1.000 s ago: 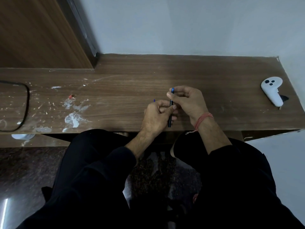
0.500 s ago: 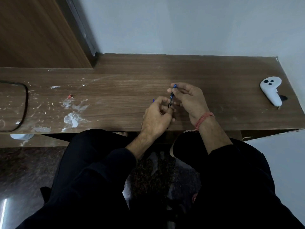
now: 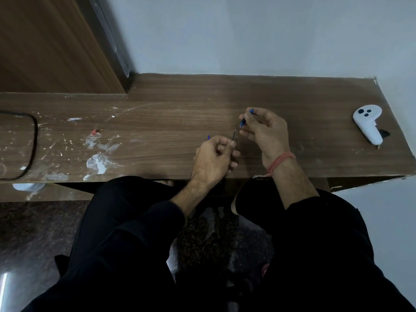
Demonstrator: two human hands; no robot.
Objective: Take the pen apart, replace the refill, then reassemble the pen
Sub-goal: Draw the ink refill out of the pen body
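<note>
Wooden desk (image 3: 180,104), brown grain, runs across the middle of the frame against a pale grey-blue wall (image 3: 247,34); wood door panel (image 3: 45,41) at upper left

Far left edge: black cable (image 3: 33,140) looping over the desktop

Left of centre: white smears (image 3: 96,163) and flecks on the wood, with a small red speck (image 3: 94,131) among them

Centre, near the front edge: left hand (image 3: 211,161), curled closed, thumb and forefinger pinched on a thin dark refill (image 3: 234,135) whose free end points up and slightly right, toward the other hand. A small blue tip (image 3: 208,137) shows just above the left knuckles; what it belongs to cannot be told

Just right of centre, a little higher: right hand (image 3: 265,134), fingers bent, thumb and forefinger closed on a short blue pen piece (image 3: 244,119), tilted, one end showing above the fingertips and the other below. Refill end and blue piece sit near each other but apart, with bare wood visible between them. Red thread band (image 3: 281,163) wraps the right wrist

Far right of the desk: white handheld controller (image 3: 367,124) lying flat, dark buttons on its round head, a small black item (image 3: 383,132) touching its right side

Lower frame: black sleeves (image 3: 135,221) and dark trousers, speckled stone floor (image 3: 213,244) between the knees
</note>
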